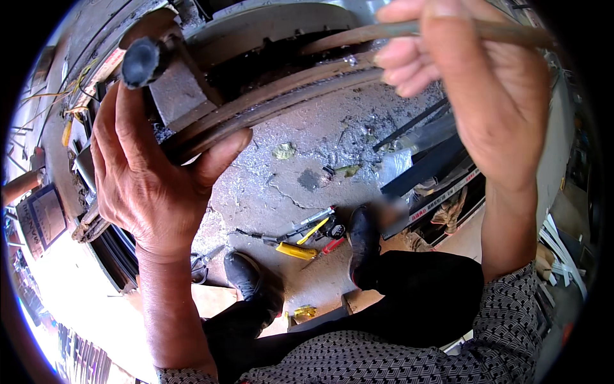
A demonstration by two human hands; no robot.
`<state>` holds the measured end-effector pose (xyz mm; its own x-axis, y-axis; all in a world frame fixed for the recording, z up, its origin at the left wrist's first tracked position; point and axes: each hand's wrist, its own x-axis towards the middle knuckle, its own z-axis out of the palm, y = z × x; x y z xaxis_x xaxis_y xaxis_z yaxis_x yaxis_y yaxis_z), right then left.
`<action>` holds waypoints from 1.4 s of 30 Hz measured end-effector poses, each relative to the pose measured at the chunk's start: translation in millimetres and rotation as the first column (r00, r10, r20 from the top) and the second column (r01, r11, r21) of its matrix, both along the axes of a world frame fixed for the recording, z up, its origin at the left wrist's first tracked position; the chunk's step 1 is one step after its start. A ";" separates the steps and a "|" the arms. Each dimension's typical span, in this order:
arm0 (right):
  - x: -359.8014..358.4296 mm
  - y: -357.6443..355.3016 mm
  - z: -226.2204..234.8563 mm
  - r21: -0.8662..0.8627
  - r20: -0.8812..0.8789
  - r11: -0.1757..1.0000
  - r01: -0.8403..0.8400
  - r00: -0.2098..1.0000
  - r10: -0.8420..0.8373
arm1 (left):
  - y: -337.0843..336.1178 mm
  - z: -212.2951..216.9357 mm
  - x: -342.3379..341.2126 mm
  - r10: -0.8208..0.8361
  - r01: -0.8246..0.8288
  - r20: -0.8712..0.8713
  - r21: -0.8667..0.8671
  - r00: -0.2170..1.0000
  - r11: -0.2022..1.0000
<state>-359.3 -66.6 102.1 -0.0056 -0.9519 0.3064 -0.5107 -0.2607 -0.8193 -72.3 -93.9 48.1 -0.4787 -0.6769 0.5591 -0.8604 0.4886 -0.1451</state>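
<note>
My left hand (pixel 150 182) is wrapped round the end of a long dark metal bar (pixel 268 102) with a grooved edge. Its thumb lies on the near side, its fingers beside a squared metal block (pixel 182 96). Above those fingers juts a round dark knob (pixel 142 62). At the upper right my right hand (pixel 476 83) grips a long thin brownish rod (pixel 358 38), whose tapered end reaches left over a dark gap behind the bar. Whether the rod touches anything there I cannot tell. A large pale curved rim (pixel 275 25) stands beyond the gap.
Shiny metal shavings (pixel 358 128) litter the concrete floor. Between my shoes lie a yellow-handled tool (pixel 296 250) and a red-handled screwdriver (pixel 332 245), with scissors (pixel 203 264) left of them. Dark long profiles (pixel 435 166) lean at the right. A framed plate (pixel 41 217) stands at the left.
</note>
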 end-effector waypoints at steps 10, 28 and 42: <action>15.5 -1.4 14.9 -0.032 -0.088 0.999 -0.026 0.996 0.023 | 2.5 3.8 -2.4 0.012 -0.011 -0.012 0.030 1.000 0.999; 4.4 12.0 19.8 0.069 -0.289 0.997 -0.018 0.957 0.037 | -0.9 6.4 -3.8 0.019 -0.012 -0.066 0.110 0.998 0.994; 0.0 6.1 34.6 0.031 -0.020 1.000 -0.002 1.000 0.003 | 0.8 8.3 -6.1 0.050 -0.033 -0.108 0.161 0.993 0.986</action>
<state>-359.3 -60.5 136.7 0.0026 -0.9610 0.2766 -0.5261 -0.2365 -0.8169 -78.5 -93.1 56.4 -0.3894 -0.7790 0.4915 -0.8867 0.4614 0.0287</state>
